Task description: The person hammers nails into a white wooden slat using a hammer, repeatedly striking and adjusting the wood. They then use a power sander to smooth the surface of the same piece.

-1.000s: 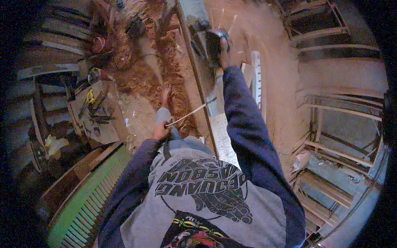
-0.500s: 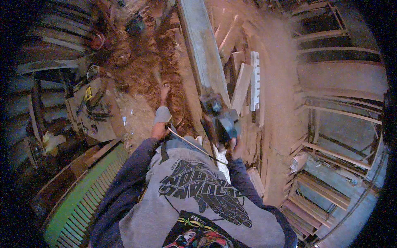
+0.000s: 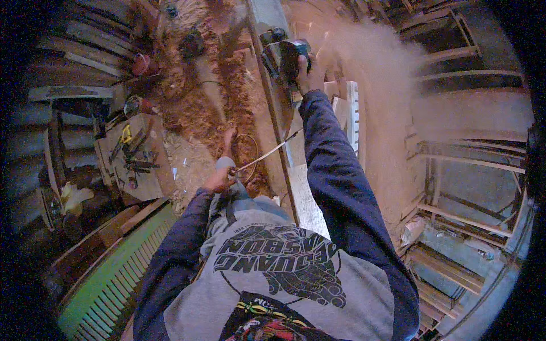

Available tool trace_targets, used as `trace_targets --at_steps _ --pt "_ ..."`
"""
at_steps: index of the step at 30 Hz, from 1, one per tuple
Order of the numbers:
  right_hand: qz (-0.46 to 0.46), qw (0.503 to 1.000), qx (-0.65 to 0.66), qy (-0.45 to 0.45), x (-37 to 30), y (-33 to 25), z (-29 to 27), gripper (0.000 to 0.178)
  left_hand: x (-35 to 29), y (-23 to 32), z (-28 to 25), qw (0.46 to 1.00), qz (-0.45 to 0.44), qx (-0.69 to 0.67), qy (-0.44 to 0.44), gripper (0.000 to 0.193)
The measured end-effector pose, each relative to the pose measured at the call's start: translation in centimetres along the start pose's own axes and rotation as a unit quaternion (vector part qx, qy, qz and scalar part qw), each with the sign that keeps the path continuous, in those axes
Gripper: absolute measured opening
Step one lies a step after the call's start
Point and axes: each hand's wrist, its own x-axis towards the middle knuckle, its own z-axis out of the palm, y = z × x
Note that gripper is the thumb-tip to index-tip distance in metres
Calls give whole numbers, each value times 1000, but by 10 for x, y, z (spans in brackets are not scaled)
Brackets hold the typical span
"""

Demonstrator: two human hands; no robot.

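My right hand (image 3: 307, 78) is wrapped round the handle of a dark electric hand planer (image 3: 280, 57). The planer rests on a long wooden beam (image 3: 266, 12) that runs away from me, with my right arm stretched far forward. Pale dust (image 3: 378, 54) sprays out to the right of the tool. Near my left thigh, my left hand (image 3: 219, 180) is closed round a light-coloured cord (image 3: 263, 154). This cord slants up to the right toward the beam, under my right forearm.
On the left, a wooden box (image 3: 136, 165) carries tools, among them a yellow-handled one. A green slatted panel (image 3: 122, 267) leans at lower left. Brown shavings (image 3: 193, 119) cover the ground by my foot. Wooden frames (image 3: 472, 213) line the right, and a white notched strip (image 3: 352, 116) lies beside the beam.
My right hand has pushed the planer forward along the beam, away from my body. The cord has swung up with it, and the dust cloud has grown thicker. My left hand has barely moved.
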Motion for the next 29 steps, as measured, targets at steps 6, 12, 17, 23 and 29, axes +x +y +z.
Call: trace_targets --at_steps 6,12,17,23,29 --pt "47 996 80 -13 -118 52 -57 51 -75 232 -110 921 320 -222 -32 33" --pt "60 992 80 76 -286 97 -120 54 -111 388 -143 587 694 -191 -370 25" --pt "191 964 186 0 -320 121 -135 55 -118 425 -117 558 722 -255 -319 33" --pt "77 994 57 43 -225 89 -110 56 -95 432 -124 513 747 -245 -346 18" --pt "78 995 -31 56 -90 70 -47 62 -36 446 -161 576 717 -136 -368 41"
